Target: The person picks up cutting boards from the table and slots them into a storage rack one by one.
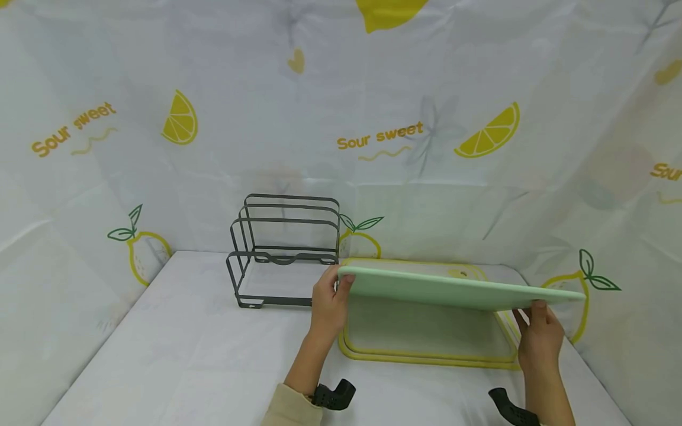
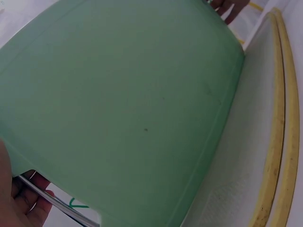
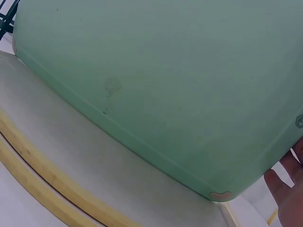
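Lemon-print curtain is backing a white table [image 1: 176, 355]. Green cutting board [image 1: 458, 289] is hovering level over yellow-rimmed boards [image 1: 426, 354], left hand [image 1: 329, 305] and right hand [image 1: 539, 337] gripping opposite ends, probably fingers underneath. Dark rack [image 1: 285, 251] at ten o'clock; keeping both grips even is advisable.

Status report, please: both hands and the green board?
Left hand and right hand grip green board, lifted above yellow-rimmed board. Wire rack beside, apart.

Both forearms reach forward from the lower edge of the head view, each with a black wrist mount. The left hand [image 1: 330, 302] is raised, thumb up, fingers curled in a grip. The right hand [image 1: 539, 336] is raised likewise, fingers gripping from beneath.
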Tool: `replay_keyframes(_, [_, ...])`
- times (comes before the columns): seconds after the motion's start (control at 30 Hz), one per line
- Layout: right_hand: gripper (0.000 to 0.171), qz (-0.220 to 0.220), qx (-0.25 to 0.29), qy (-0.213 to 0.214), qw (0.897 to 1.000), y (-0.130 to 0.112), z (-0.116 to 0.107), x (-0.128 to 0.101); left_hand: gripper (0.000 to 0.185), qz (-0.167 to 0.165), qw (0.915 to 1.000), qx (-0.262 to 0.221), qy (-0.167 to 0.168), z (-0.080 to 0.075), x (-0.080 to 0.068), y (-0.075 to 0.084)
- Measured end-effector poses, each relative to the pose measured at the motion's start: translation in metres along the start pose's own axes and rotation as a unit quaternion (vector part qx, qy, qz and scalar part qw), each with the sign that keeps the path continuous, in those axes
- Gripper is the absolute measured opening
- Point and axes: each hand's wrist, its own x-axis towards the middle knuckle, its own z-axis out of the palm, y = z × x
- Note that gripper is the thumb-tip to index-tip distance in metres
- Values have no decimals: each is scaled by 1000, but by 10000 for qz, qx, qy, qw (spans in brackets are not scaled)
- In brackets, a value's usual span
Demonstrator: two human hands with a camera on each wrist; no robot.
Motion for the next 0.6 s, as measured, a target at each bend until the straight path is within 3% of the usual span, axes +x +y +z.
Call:
replay_keyframes(0.37, [15, 347, 205, 366, 9985, -4, 3, -1, 63, -286, 9988, -388, -99, 2, 1, -2])
replay_keyframes(0.6, [19, 602, -21, 366, 9975, -10, 5, -2, 59, -285, 9975, -638, -94, 0, 1, -3])
